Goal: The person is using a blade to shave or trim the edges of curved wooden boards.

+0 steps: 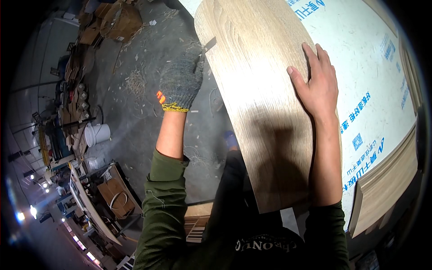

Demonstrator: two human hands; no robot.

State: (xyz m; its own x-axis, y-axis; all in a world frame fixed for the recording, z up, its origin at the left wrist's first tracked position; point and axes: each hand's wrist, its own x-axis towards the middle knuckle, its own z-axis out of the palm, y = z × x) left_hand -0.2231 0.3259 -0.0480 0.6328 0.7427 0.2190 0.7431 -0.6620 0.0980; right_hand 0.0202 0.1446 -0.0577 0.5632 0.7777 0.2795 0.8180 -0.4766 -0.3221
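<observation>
A long wood-grain board point(256, 85) with a rounded far end lies in front of me, its near end reaching toward my body. My left hand point(182, 78), in a dark grey knit glove with a yellow cuff, is closed beside the board's left edge. From its fingers a small flat, blade-like piece point(210, 43) sticks out and meets that edge; the rest of it is hidden in the glove. Bare and with fingers apart, my right hand point(317, 83) rests flat on the board's right side. My shadow falls across the near part of the board.
Under the board is a white printed sheet point(360, 90), with stacked wood-grain panels point(384, 180) at the right. Shavings point(136, 84) litter the grey floor at left. Farther left are a white bucket point(97, 134), a cardboard box point(120, 20) and a cart point(118, 198) holding cardboard.
</observation>
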